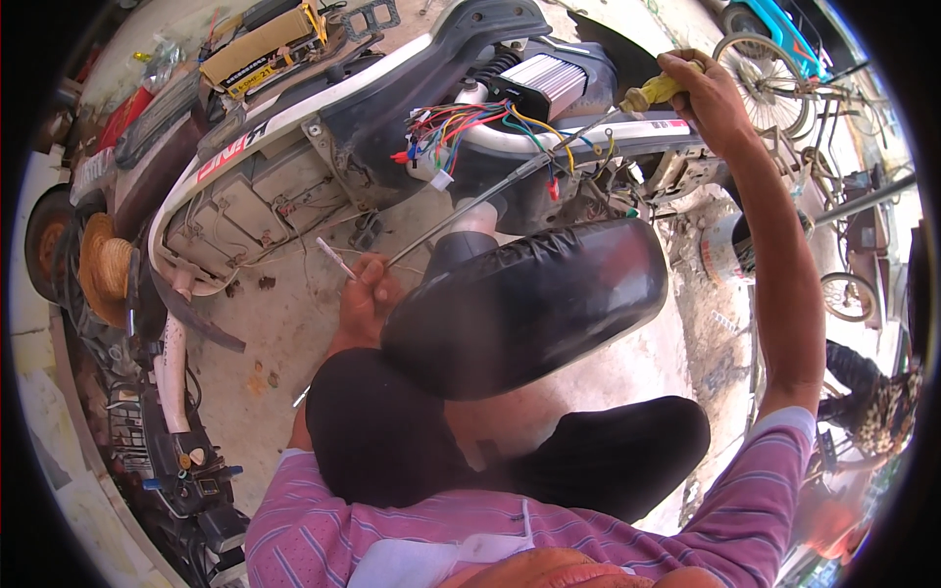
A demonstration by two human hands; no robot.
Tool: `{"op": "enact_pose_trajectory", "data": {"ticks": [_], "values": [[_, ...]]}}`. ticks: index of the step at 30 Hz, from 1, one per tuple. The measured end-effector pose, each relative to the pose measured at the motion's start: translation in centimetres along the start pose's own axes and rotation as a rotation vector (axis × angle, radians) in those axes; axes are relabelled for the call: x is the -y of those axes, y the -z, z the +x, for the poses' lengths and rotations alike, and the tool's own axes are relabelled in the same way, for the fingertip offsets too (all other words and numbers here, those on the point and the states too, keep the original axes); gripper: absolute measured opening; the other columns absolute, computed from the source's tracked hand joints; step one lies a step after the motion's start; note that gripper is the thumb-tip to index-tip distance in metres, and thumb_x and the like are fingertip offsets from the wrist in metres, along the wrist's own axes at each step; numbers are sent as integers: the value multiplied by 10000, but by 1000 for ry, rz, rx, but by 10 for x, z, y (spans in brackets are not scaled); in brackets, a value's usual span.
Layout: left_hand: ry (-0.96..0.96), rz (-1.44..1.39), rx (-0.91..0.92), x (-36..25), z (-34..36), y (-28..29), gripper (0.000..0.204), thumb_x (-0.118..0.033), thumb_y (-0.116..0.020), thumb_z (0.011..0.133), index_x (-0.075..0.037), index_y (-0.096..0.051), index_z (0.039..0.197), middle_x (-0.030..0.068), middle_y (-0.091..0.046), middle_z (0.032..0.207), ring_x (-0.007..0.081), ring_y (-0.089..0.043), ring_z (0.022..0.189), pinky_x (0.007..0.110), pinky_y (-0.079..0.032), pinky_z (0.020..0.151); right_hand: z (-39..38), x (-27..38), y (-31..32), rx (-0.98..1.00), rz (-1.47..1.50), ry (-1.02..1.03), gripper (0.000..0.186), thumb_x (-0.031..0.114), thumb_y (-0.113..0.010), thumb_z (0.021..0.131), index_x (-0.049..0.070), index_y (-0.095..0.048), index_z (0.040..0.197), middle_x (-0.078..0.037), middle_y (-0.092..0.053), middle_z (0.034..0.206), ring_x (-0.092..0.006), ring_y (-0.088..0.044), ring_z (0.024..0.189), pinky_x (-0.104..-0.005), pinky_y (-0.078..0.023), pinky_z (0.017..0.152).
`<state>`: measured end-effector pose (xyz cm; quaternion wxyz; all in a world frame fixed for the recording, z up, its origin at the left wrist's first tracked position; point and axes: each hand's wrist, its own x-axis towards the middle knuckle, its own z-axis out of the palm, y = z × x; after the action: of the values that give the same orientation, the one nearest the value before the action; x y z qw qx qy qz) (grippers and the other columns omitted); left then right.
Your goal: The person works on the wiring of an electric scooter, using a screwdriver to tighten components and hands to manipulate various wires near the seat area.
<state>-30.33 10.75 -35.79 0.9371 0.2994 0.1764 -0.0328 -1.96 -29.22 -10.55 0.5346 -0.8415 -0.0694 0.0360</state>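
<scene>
My right hand [701, 98] grips the yellow handle [667, 88] of a tool with a slim shaft, raised above a scooter's white-and-black frame [343, 93]. A long metal rod [461, 211] runs diagonally from near that shaft down to my left hand [371, 284], which is closed on it, with a slim white stick [333, 255] also between its fingers. Colored wires with connectors [441, 127] hang beside a finned silver-black controller box [539, 83], close behind the rod. A black padded seat [534, 304] lies just right of my left hand. Where the two shafts meet is unclear.
An open yellow carton [263, 57], a straw hat [104, 269], handlebars [191, 465] and a rusty wheel [47, 245] crowd the left. Bicycles [765, 88] stand at the right, with a white bucket [723, 250] nearer. Concrete floor [265, 343] shows beneath the scooter.
</scene>
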Motion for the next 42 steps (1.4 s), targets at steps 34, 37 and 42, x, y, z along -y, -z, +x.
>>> {"op": "enact_pose_trajectory", "data": {"ticks": [34,37,42], "values": [[-200,197,122,-5,-23,18,278,-257,-706,994,-88,-592,1182,102,-662,887,224,-650,833,379,-557,741,27,-17,-6,115,-128,83,431,466,-671,1001,46,-663,1096,23,-582,666,-15,-446,518,-199,-326,465],[-261,292,169,-6,-19,18,278,-254,-714,989,-85,-593,1174,107,-660,895,236,-648,829,394,-561,752,26,-21,-8,108,-40,91,446,468,-673,1001,63,-650,1185,32,-600,743,-6,-481,594,-183,-346,519],[-206,203,150,-3,-24,15,267,-253,-720,986,-96,-598,1165,104,-661,907,241,-653,829,415,-569,757,26,-32,-4,162,126,158,404,408,-659,1022,80,-629,1255,27,-623,861,-22,-520,643,-184,-423,572]]}}
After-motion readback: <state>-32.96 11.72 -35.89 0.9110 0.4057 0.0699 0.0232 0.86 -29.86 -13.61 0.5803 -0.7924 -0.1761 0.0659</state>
